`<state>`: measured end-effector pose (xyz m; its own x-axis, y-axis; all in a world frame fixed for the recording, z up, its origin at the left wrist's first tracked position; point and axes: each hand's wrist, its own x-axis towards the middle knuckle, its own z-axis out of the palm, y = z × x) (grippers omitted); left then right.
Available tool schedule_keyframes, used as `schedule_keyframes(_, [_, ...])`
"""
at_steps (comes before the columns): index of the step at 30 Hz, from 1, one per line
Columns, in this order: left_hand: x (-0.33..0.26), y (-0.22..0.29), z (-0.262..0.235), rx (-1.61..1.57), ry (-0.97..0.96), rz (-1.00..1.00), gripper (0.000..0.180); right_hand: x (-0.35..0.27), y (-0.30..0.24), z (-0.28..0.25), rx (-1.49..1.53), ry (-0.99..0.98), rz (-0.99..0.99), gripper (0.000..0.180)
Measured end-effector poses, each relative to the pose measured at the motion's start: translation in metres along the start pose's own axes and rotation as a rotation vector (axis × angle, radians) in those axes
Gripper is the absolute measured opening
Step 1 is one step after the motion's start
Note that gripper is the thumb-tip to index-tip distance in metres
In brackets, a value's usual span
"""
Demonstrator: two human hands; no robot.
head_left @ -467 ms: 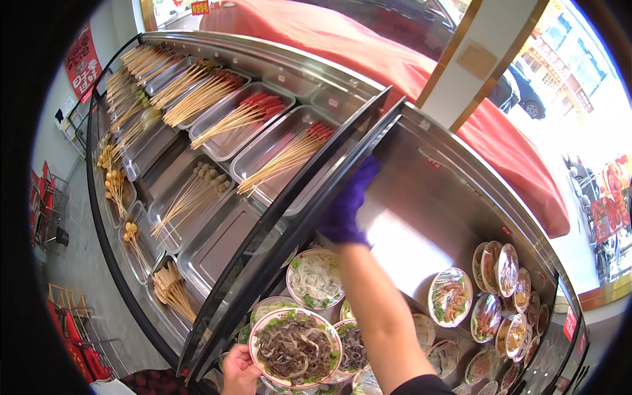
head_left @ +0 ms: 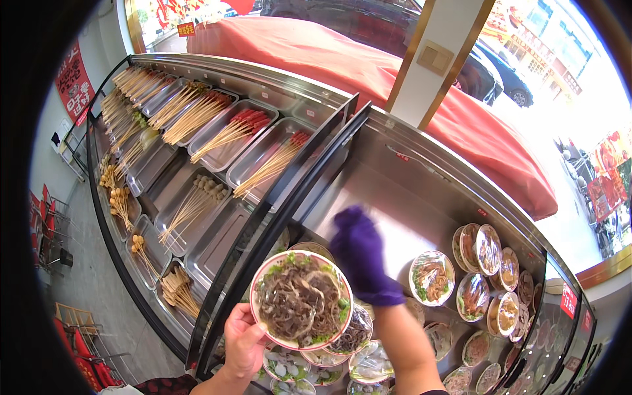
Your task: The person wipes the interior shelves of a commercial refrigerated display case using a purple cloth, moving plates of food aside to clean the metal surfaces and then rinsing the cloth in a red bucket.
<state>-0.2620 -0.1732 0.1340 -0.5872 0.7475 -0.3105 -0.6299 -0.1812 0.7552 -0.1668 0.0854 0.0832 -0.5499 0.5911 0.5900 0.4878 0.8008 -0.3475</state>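
At eight o'clock on the bowl (head_left: 255, 289), left hand (head_left: 242, 342) pinches it; toward two, gloved right hand (head_left: 362, 253) blurred, grip unclear.

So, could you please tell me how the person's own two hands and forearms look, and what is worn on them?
The right hand wears a purple fitted glove ending at the wrist; blur hides its finer texture. The right forearm is uncovered up to a dark sleeve edge. The left hand has no glove, and no sleeve shows on the left forearm.
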Motion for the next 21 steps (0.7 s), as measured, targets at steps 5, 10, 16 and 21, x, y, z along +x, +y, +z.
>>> schedule_keyframes(5, [0.014,-0.003,0.004,-0.014,0.017,-0.012,0.037,0.014,0.18,0.02,0.367,0.439,0.805,0.026])
schedule_keyframes(10, [0.037,-0.036,-0.01,0.002,0.061,-0.041,0.04,0.023,0.209,0.1,-0.391,0.371,0.783,0.039])
schedule_keyframes(16, [0.094,-0.064,0.032,-0.034,-0.025,-0.028,0.038,0.09,0.16,0.141,-0.024,0.03,0.388,0.029])
schedule_keyframes(21, [0.179,-0.096,0.089,-0.01,-0.062,0.038,0.026,0.064,0.158,0.147,-0.204,-0.091,-0.028,0.031])
